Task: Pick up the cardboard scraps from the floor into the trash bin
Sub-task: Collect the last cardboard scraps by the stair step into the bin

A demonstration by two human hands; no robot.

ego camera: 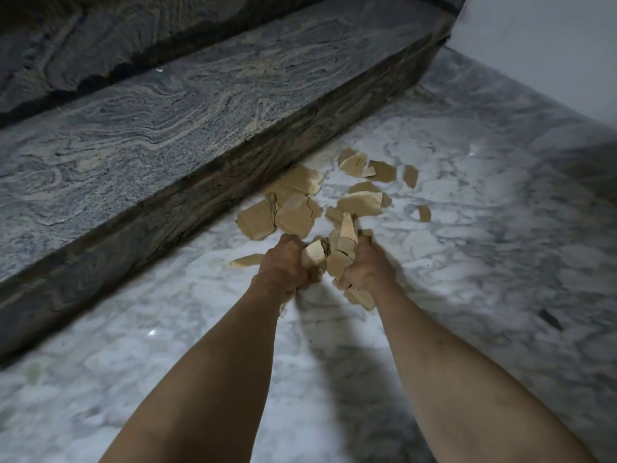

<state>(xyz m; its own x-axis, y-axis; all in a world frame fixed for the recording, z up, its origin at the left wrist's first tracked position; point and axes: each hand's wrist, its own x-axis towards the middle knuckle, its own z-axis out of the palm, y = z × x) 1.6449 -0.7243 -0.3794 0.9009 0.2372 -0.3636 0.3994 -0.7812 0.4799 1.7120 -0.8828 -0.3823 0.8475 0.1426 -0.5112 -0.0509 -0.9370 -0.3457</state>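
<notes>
Both of my hands are stretched out together above the marble floor [467, 228]. My left hand [283, 262] and my right hand [367, 269] grip a shared bundle of tan cardboard scraps [337, 248] between them, fingers curled round the pieces. One piece sticks out below my right hand. Several more loose cardboard scraps [293, 208] lie scattered on the floor just beyond my hands, along the foot of the step. A single scrap [245, 261] lies left of my left hand. No trash bin is in view.
A dark grey granite step [167, 128] runs diagonally across the left and back, with a second step above it. A pale wall [551, 45] rises at the upper right. Small isolated scraps [424, 213] lie toward the right on the floor.
</notes>
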